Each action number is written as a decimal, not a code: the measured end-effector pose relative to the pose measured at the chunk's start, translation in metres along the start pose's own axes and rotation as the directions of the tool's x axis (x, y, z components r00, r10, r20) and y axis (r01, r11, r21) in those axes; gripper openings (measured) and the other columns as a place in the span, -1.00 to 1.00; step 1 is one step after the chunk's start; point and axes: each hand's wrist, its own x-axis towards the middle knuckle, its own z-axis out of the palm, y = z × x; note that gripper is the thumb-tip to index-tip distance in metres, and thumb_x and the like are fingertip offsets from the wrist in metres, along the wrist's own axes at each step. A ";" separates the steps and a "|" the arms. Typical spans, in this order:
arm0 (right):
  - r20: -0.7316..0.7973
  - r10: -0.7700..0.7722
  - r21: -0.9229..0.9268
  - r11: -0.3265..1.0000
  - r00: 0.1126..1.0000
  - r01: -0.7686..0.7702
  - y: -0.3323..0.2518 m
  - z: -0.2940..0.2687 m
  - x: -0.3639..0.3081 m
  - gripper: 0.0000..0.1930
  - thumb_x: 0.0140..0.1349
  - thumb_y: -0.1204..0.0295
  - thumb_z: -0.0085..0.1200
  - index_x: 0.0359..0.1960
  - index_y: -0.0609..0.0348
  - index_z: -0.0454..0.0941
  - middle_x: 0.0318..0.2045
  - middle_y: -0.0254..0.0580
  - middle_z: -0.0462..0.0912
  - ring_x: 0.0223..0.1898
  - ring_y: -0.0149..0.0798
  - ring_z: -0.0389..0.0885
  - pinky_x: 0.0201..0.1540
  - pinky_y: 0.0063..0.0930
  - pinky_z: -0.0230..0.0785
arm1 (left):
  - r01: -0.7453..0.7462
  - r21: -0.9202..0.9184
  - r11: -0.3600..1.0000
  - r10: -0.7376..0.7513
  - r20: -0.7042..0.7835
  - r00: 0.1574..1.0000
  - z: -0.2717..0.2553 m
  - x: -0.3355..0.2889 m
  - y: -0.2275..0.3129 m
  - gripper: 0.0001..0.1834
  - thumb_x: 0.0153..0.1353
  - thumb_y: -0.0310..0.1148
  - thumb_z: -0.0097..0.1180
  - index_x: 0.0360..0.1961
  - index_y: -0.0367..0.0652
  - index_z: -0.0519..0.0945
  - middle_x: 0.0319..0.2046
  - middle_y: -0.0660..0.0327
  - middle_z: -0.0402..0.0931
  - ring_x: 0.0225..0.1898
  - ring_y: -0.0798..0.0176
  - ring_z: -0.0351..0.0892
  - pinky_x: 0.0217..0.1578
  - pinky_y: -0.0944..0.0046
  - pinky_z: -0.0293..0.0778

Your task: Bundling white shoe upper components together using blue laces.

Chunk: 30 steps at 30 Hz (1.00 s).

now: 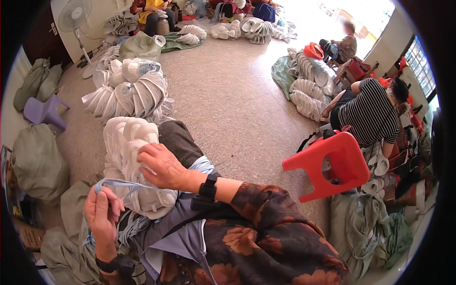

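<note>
A stack of white shoe uppers [128, 133] lies across my lap, the nearest one [159, 202] with its toe by my grey apron. My left hand [103, 213] is raised left of the stack, closed on a light blue shoelace [118, 182] that loops over its fingers. From there the lace stretches right to the uppers, below my right hand. My right hand [164, 165] bends over the stack, its curled fingertips against a white upper; what lies under them is partly hidden. More blue laces [133, 230] hang in a bundle beside my lap.
Heaped white uppers [128, 95] lie on the floor ahead. A red stool [332, 164] stands tipped at right, near a person in a striped shirt [373, 111]. At left are a purple stool [46, 111], sacks [40, 156] and a standing fan [74, 16]. Other people sit farther off.
</note>
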 end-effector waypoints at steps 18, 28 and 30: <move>0.054 0.005 -0.081 0.997 0.999 0.000 0.036 0.050 0.036 -0.59 0.17 0.45 0.11 0.10 0.14 0.46 0.14 -0.04 0.42 0.26 0.03 0.32 0.32 -0.05 0.11 | 0.104 -0.401 0.910 -0.120 -0.016 0.993 -0.002 0.034 0.015 -0.72 0.57 -0.20 -0.20 -0.30 -0.08 0.40 -0.71 0.46 -0.02 -0.72 0.53 -0.12 -0.59 0.40 0.07; -0.032 -0.010 -0.282 0.960 0.999 0.001 0.041 0.028 0.001 -0.54 0.14 0.43 0.13 0.13 0.12 0.47 0.16 -0.04 0.42 0.32 -0.01 0.28 0.43 0.07 -0.07 | 0.200 -0.305 0.931 -0.189 0.064 0.980 0.009 0.054 0.007 -0.70 0.54 -0.18 -0.13 -0.33 -0.12 0.40 -0.72 0.43 0.08 -0.73 0.50 -0.01 -0.59 0.34 0.18; -0.012 -0.002 -0.287 0.958 1.000 -0.002 0.044 0.023 -0.002 -0.53 0.13 0.43 0.13 0.14 0.12 0.47 0.17 -0.03 0.41 0.33 0.00 0.28 0.44 0.09 -0.11 | 0.185 -0.258 0.948 -0.167 0.089 0.982 0.015 0.062 0.006 -0.67 0.52 -0.15 -0.10 -0.35 -0.14 0.41 -0.73 0.40 0.14 -0.74 0.48 0.04 -0.58 0.31 0.24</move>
